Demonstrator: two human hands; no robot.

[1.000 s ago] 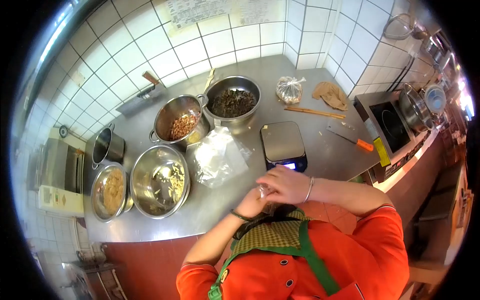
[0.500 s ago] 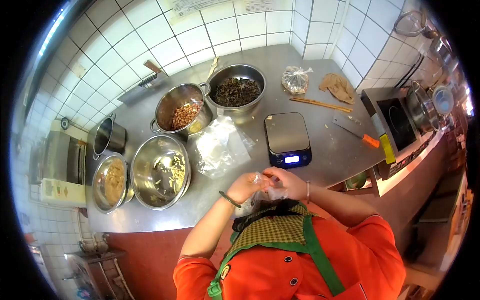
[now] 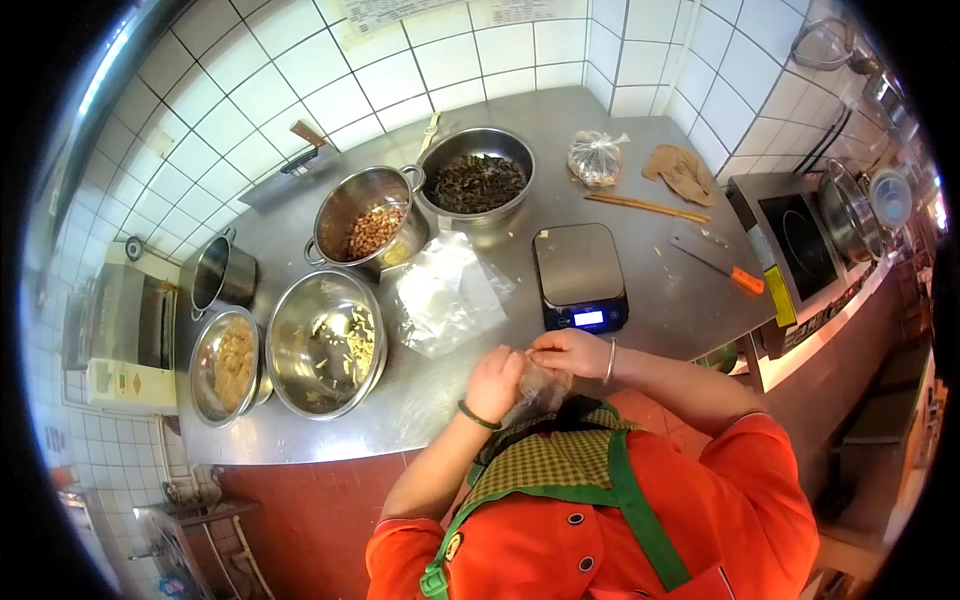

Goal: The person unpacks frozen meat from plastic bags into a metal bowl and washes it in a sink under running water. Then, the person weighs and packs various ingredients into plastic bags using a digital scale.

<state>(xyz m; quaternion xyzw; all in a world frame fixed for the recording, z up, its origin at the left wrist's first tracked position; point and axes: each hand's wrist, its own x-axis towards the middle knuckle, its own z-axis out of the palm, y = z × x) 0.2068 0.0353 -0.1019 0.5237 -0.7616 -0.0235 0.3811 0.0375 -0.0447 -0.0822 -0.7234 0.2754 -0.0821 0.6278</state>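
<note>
Close to my apron, at the front edge of the steel table, both hands pinch a clear plastic bag [image 3: 543,388]. My left hand [image 3: 495,383] is closed on one side of the bag's top. My right hand [image 3: 572,353] grips the other side, its fingers meeting those of the left. What the bag contains is hard to make out. Just beyond the right hand stands a digital scale [image 3: 578,268] with a lit display and a bare plate. Flat clear plastic bags [image 3: 447,295] lie on the table left of the scale.
Steel bowls hold pale strips [image 3: 325,350], a tan food [image 3: 228,368] and dark shredded food [image 3: 478,183]. A pot [image 3: 365,215] contains peanuts. A tied bag [image 3: 596,158], chopsticks [image 3: 648,207], a brown cloth [image 3: 680,173] and an orange-handled knife [image 3: 735,275] lie toward the right.
Both hands have come closer together at the bag's top, and the left hand has turned more upright. The bag's lower part shows less on the left. Items on the table stay put.
</note>
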